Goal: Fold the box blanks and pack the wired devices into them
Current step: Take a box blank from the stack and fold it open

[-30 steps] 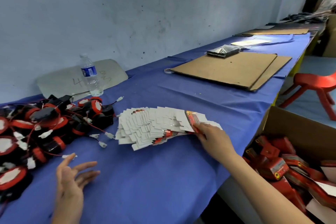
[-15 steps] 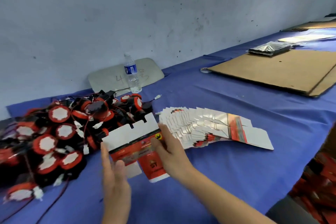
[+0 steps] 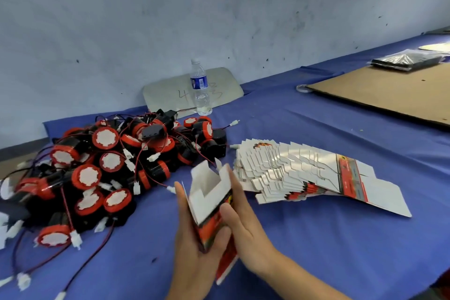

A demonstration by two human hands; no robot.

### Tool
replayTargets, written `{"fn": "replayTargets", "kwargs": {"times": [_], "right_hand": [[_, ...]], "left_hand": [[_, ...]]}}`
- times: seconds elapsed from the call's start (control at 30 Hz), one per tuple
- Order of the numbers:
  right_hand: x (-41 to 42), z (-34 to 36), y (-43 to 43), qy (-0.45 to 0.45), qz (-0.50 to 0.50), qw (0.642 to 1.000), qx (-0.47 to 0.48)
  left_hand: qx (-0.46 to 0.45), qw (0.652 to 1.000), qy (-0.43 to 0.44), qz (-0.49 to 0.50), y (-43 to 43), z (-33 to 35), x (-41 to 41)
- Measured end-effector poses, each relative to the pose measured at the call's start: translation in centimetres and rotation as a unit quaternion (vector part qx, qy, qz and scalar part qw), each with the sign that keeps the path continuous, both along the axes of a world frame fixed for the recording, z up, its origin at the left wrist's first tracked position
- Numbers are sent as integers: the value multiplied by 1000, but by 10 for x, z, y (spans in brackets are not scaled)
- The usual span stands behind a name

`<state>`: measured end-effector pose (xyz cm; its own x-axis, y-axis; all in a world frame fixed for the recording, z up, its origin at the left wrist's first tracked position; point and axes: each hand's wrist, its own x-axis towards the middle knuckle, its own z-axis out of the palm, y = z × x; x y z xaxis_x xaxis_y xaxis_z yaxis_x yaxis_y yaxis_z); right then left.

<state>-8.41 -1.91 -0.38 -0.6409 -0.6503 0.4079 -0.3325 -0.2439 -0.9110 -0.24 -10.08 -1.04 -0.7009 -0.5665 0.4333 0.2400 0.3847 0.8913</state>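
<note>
Box blank (image 3: 210, 198) is sitting between my two hands, just above the surface (image 3: 292, 238), already opening into a sleeve with its white inside facing me and its red printed face turned down and away. My left hand (image 3: 194, 251) is cradling it from the left and underneath, fingers nearly straight along the side wall and the thumb curling up against the red lower edge. My right hand (image 3: 246, 224) is pressing flat on the right wall, fingers extended, thumb tucking onto the front panel.

To square it well, I am thinking of pushing the two opposite corners toward each other until the walls are standing at right angles, then folding the small end flaps before the large one. The lower flap seems to be hanging loose below my palms, though blur is making that hard to confirm.

Beside me to the right, the fanned stack of flat blanks (image 3: 304, 173) is waiting; to the left, the heap of wired devices (image 3: 117, 165) is lying tangled, so I should free one lead fully before lifting.
</note>
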Motion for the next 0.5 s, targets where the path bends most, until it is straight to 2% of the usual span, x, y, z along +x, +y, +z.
{"fn": "replayTargets", "kwargs": {"times": [0.07, 0.23, 0.37, 0.43, 0.5], "right_hand": [[2, 1, 0, -5, 24, 1000, 8], [-2, 9, 7, 14, 30, 999, 31], [-1, 5, 6, 125, 19, 991, 52], [0, 6, 5, 88, 25, 996, 22], [2, 11, 6, -32, 35, 998, -47]], "left_hand": [[-33, 999, -21, -13, 6, -5, 1], [-27, 998, -29, -40, 2, 0, 2], [-56, 995, -57, -67, 11, -6, 2], [-50, 994, -70, -73, 11, -3, 2], [-39, 995, -42, -84, 8, 1, 2]]}}
